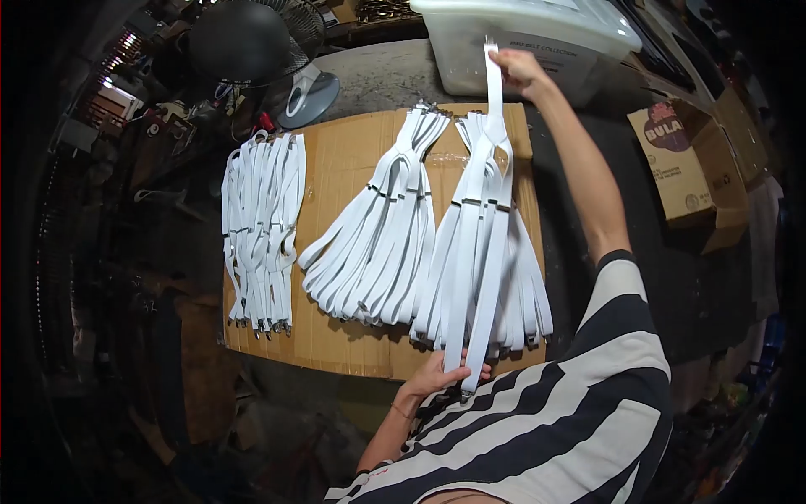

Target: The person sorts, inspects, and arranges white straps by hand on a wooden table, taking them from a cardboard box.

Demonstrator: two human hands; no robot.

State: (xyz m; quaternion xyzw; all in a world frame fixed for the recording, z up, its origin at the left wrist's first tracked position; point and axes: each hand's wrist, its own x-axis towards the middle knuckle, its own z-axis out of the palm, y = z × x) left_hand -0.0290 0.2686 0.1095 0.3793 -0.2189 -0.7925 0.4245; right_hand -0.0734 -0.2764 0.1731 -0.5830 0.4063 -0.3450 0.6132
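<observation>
So down at the bottom of the frame, the left hand [437, 376] was pinched around the lower ends of a pair of white elastic suspenders [480, 252], right at the near edge of the cardboard sheet [353, 168]. A striped black-and-white sleeve filled the lower right corner. The suspenders were stretched out long, running from that hand up over the rightmost pile of suspenders [525, 286], which lay fanned out on the right side of the cardboard. In the middle of the sheet sat a second fanned bundle [378, 244], and on the left side a third, straighter bundle [260, 227] with its metal clips pointing toward the near edge.

Up at the top centre, the right hand [520, 69] was closed on the single back strap of the same suspenders, holding it up taut. Just behind that hand was a clear plastic storage bin [537, 42]. A black fan [243, 42] stood at upper left, and an open cardboard box [680, 160] at far right.
</observation>
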